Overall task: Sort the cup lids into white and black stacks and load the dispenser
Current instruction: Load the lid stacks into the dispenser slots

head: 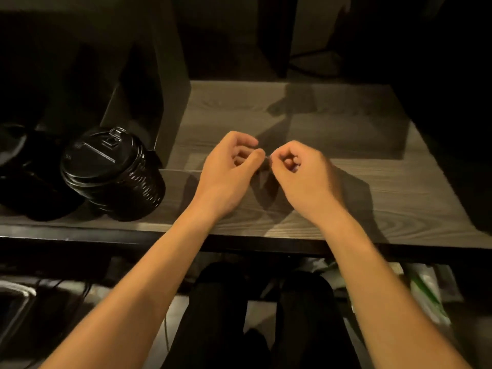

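Observation:
A stack of black cup lids [111, 174] leans on its side at the left of the wooden table [386, 198]. More black lids [34, 182] lie in the dark further left. No white lids are in view. My left hand [229, 169] and my right hand [300, 171] meet over the middle of the table. Each pinches, between thumb and forefinger, the edge of a thin clear plastic film [262, 182] that hangs between them. The film is barely visible in the dim light.
A dark upright panel [165, 75] stands behind the lids at the table's back left. The table's front edge [266, 243] runs just below my wrists. Under it are my dark-clothed legs and some clutter on the floor at both sides.

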`<act>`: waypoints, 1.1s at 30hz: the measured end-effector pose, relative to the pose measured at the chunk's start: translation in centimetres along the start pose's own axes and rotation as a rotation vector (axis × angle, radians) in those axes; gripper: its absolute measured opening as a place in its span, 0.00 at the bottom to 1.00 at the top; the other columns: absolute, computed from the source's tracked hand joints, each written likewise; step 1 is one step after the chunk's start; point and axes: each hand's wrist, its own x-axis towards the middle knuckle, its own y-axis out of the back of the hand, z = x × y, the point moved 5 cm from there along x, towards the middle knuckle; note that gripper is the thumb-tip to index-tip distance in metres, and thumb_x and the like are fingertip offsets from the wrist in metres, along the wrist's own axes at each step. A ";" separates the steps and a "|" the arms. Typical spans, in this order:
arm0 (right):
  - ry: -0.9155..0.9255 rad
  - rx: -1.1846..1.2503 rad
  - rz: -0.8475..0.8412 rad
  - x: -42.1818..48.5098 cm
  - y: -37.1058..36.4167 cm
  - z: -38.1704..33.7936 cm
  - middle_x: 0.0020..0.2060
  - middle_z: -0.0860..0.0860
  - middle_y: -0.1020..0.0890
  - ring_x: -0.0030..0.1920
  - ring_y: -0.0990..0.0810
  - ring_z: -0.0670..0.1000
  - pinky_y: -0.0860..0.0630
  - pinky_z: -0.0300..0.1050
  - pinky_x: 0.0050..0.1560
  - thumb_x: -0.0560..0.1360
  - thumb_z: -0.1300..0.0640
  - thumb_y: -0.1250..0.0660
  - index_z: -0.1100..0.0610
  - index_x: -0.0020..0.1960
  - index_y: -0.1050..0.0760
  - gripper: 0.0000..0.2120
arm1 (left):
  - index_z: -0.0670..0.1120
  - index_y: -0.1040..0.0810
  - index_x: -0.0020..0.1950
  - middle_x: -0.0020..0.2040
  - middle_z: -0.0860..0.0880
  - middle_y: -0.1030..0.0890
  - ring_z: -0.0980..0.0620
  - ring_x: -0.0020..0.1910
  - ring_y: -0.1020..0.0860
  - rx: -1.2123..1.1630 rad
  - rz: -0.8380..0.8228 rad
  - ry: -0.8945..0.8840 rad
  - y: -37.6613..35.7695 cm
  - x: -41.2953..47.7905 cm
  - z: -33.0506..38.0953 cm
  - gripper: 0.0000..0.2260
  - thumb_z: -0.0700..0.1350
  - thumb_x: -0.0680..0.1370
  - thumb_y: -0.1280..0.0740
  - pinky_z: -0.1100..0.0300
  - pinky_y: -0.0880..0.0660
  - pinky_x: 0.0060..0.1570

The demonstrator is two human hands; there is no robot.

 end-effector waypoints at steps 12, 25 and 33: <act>-0.267 0.236 -0.145 -1.3 1.1 -1.4 0.39 0.47 0.18 0.41 0.20 0.44 0.23 0.49 0.46 0.79 0.47 0.34 0.50 0.46 0.20 0.08 | 0.48 0.22 0.56 0.46 0.54 0.19 0.60 0.44 0.21 0.143 -0.028 0.090 0.1 -0.8 2.3 0.04 0.44 0.82 0.31 0.67 0.26 0.44; -0.618 0.317 -0.230 -2.9 8.3 -10.3 0.38 0.49 0.17 0.38 0.20 0.44 0.22 0.45 0.46 0.81 0.52 0.36 0.52 0.48 0.19 0.09 | 0.47 0.22 0.55 0.49 0.44 0.15 0.48 0.50 0.16 -0.106 -0.081 0.536 1.8 -3.9 12.2 0.04 0.45 0.83 0.34 0.58 0.24 0.46; -0.572 0.351 -0.383 -0.7 10.2 -15.6 0.37 0.49 0.19 0.38 0.23 0.46 0.26 0.41 0.42 0.83 0.51 0.38 0.54 0.50 0.19 0.11 | 0.46 0.21 0.55 0.45 0.49 0.15 0.53 0.46 0.15 -0.109 0.068 0.575 4.4 -5.2 16.8 0.06 0.46 0.84 0.35 0.61 0.23 0.42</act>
